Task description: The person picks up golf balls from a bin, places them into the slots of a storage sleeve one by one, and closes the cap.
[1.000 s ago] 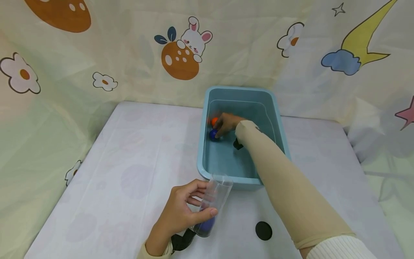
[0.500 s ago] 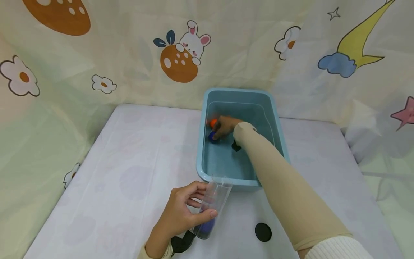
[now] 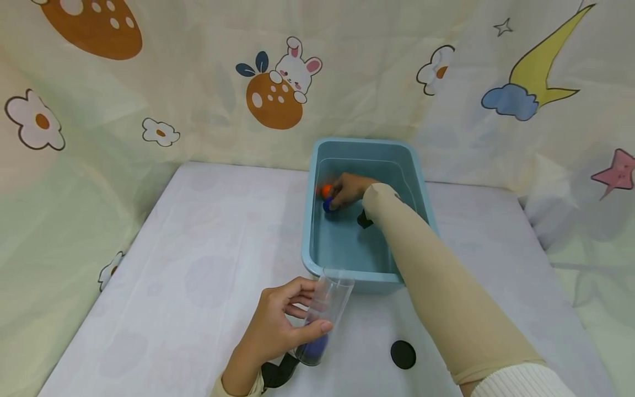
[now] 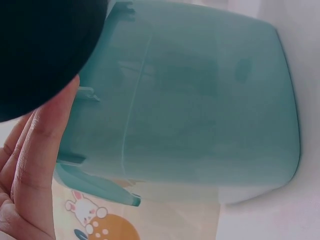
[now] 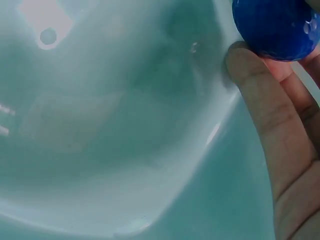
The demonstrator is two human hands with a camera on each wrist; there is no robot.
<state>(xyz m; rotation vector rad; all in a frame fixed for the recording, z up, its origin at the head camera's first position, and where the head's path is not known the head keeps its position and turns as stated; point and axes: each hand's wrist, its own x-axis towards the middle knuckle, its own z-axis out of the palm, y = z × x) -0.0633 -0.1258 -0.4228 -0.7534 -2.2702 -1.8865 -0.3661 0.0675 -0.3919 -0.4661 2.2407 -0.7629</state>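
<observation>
My left hand holds a tilted clear plastic tube near the front of the tub, thumb on one side and fingers on the other. A bluish-purple ball sits low inside the tube. Inside the light blue tub, my right hand pinches a blue ball near the left wall. The right wrist view shows the thumb against that blue ball, which is cut off by the frame edge. An orange ball lies just behind it, partly hidden by the fingers.
A black disc lies on the white-covered table, in front of the tub. A printed cloth hangs behind the tub. In the left wrist view, a dark rounded shape covers the upper left corner.
My right hand and the blue ball have shifted slightly within the tub, staying beside the orange ball. The left hand keeps its hold on the tube. The head view has tilted slightly.
</observation>
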